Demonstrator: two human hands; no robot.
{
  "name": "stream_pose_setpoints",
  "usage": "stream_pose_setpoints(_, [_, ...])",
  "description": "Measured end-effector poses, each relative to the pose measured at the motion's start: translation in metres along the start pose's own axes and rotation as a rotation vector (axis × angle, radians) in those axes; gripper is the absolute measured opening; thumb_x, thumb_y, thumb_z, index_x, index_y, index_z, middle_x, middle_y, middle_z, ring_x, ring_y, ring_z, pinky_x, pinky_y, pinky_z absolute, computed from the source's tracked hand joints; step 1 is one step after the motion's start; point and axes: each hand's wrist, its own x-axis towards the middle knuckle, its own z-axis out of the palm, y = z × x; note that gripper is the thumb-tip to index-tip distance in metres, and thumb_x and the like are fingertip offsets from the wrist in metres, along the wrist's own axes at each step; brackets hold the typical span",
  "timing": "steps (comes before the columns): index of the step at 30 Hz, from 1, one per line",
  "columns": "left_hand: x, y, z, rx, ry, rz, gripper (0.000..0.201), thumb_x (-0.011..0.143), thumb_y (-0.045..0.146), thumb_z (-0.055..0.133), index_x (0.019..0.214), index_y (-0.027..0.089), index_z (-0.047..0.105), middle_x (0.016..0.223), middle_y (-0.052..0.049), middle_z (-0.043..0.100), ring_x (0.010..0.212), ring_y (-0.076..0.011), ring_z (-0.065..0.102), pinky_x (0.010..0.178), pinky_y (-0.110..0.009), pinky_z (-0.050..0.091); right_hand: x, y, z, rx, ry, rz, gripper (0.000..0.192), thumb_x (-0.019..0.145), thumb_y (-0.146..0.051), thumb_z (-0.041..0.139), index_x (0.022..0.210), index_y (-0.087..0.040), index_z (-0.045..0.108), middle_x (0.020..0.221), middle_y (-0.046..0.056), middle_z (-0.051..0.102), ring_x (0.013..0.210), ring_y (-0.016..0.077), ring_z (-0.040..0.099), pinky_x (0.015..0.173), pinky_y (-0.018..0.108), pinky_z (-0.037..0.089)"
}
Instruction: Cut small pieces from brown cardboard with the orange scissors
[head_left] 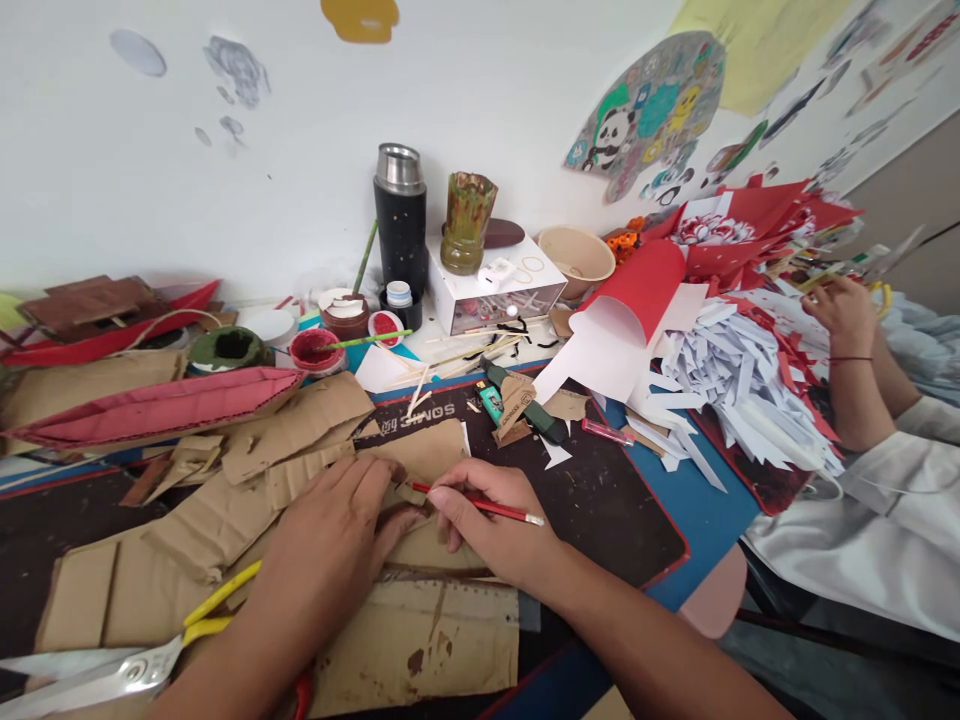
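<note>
In the head view my right hand (499, 520) grips a red pencil (504, 510), its tip pointing left towards my other hand. My left hand (337, 530) has its fingers bent and its thumb drawn in, holding a small piece of brown cardboard (409, 490) in front of the pencil; part of this piece is hidden by the fingers. Flat cardboard (431, 450) lies just behind both hands, and a stained cardboard sheet (427, 640) lies nearer to me. Yellow-handled scissors (161, 660) rest left of my left forearm, partly covered by it.
Paint pots (319, 350), a black flask (401, 220) and a white box (487, 290) line the wall. A pink cardboard boat (157, 408) lies left. A green lighter (490, 403) lies on the dark mat. White paper strips (735, 370) and a co-worker's hand (844, 315) are at right.
</note>
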Motion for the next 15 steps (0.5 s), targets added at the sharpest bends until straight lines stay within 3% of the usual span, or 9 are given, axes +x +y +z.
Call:
stream_pose_setpoints(5, [0.0002, 0.0007, 0.0003, -0.016, -0.016, -0.024, 0.014, 0.107, 0.035, 0.053, 0.105, 0.023, 0.062, 0.096, -0.009, 0.075, 0.089, -0.0322, 0.072, 0.081, -0.044, 0.056, 0.0001, -0.0036, 0.0001, -0.012, 0.004, 0.013, 0.03, 0.1, -0.048, 0.072, 0.092, -0.019, 0.073, 0.069, -0.002, 0.069, 0.052, 0.0113, 0.064, 0.054, 0.023, 0.055])
stream_pose_setpoints(15, [0.0007, 0.0015, -0.0019, -0.034, -0.032, -0.033, 0.01, 0.103, 0.035, 0.061, 0.099, 0.026, 0.059, 0.093, -0.007, 0.073, 0.086, -0.032, 0.072, 0.078, -0.043, 0.055, 0.0, -0.0056, -0.0022, -0.003, 0.072, 0.002, 0.033, 0.1, -0.052, 0.071, 0.09, -0.02, 0.07, 0.068, -0.001, 0.069, 0.051, 0.0115, 0.063, 0.052, 0.022, 0.053])
